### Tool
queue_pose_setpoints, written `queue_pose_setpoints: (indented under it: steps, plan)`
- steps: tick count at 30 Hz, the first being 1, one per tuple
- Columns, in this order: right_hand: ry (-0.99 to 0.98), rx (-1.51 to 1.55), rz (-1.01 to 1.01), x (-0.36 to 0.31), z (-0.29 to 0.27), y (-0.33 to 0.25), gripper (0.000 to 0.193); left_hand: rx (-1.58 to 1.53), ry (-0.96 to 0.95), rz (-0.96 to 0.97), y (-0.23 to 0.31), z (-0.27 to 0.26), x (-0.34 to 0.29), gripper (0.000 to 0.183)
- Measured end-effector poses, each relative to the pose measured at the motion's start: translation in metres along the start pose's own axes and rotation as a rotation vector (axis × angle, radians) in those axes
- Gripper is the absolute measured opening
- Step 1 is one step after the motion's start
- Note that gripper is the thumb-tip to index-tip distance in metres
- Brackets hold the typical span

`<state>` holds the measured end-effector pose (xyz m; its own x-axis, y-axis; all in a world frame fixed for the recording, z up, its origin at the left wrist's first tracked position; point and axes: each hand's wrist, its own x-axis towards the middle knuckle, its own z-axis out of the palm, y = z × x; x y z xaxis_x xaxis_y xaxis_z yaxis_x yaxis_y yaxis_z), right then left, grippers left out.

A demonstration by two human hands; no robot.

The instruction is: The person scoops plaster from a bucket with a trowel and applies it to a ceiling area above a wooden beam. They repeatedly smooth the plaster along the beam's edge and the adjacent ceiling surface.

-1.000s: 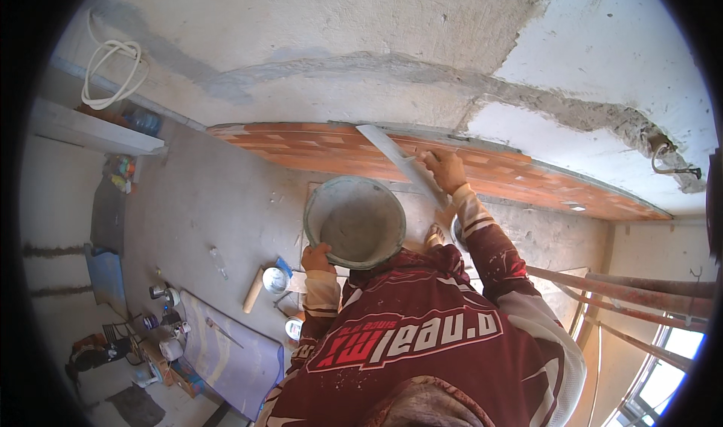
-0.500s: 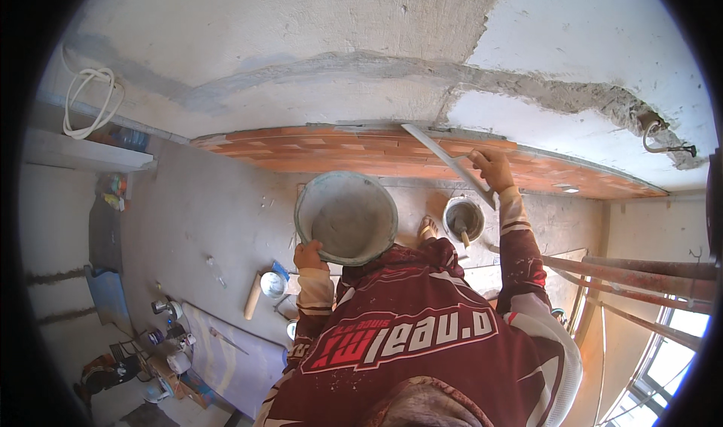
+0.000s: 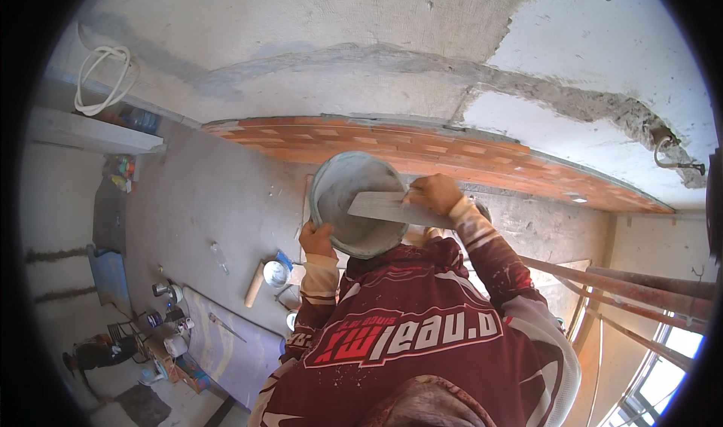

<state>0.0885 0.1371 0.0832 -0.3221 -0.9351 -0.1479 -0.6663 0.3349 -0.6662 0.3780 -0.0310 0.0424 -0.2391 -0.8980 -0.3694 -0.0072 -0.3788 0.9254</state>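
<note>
Standing on the grey floor (image 3: 188, 216) at the left, a small white round container (image 3: 276, 274) is beside a light-brown cylinder (image 3: 254, 285). To their right, the left hand (image 3: 316, 240) grasps the near-left rim of a wide round grey bucket (image 3: 337, 177), which is in front of the person's chest. Over the mouth of this bucket lies a long flat grey metal trowel (image 3: 388, 206); its long axis runs almost left to right, with the right end slightly closer to the person. Whether the blade touches the inside, I cannot tell. The right hand (image 3: 437, 195) is the nearer one to the trowel and grips it, fingers bent; the bucket lies to its left.
</note>
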Motion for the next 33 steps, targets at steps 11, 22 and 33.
queue_pose_setpoints:
  steps: [11, 22, 33]
  plan:
    - [0.049, -0.173, -0.209, 0.032, 0.017, -0.009, 0.038, -0.048, -0.021, 0.039, 0.025, 0.007, -0.008, 0.013]
    - [0.268, -0.043, -0.159, 0.003, -0.011, -0.017, 0.042, -0.121, 0.102, -0.13, 0.006, 0.0, 0.011, 0.017]
    - [0.414, 0.032, 0.098, 0.047, -0.034, -0.012, 0.045, -0.169, 0.196, -0.147, 0.005, -0.007, 0.003, 0.014]
